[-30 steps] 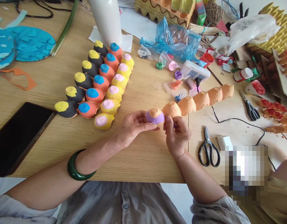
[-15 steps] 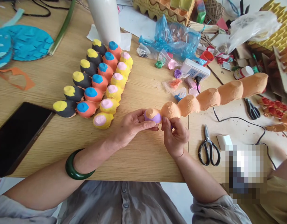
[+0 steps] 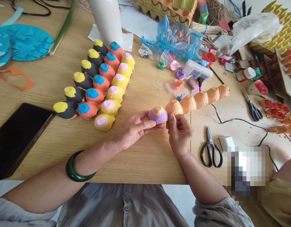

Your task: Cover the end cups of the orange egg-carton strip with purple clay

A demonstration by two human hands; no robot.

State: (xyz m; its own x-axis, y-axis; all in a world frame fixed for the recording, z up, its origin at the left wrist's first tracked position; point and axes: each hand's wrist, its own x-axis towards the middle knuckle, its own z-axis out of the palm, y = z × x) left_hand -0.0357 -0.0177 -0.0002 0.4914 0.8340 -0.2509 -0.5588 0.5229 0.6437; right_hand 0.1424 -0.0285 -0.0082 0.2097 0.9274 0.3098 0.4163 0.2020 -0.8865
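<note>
From the head view, we saw the left hand (image 3: 137, 129) half open and loosely curled, thumb and fingers around the purple covering (image 3: 157, 116) on the left end of an orange egg-carton strip (image 3: 188, 104). And the right hand (image 3: 180, 134), closed tighter, was pinching that strip by its second cup, thumb toward us! We had the strip up over the table (image 3: 145, 167), above the middle of its front edge, slanting off to the far right. Whether its outer end touched the tabletop, we couldn't tell. The right fingertips were mostly hidden; a purple bit beside them was hard to make out. Leftward along the front edge, the frame cut off a phone (image 3: 20, 138); rightward, a pixelated patch (image 3: 248, 173) covered part of another person (image 3: 280, 201).
</note>
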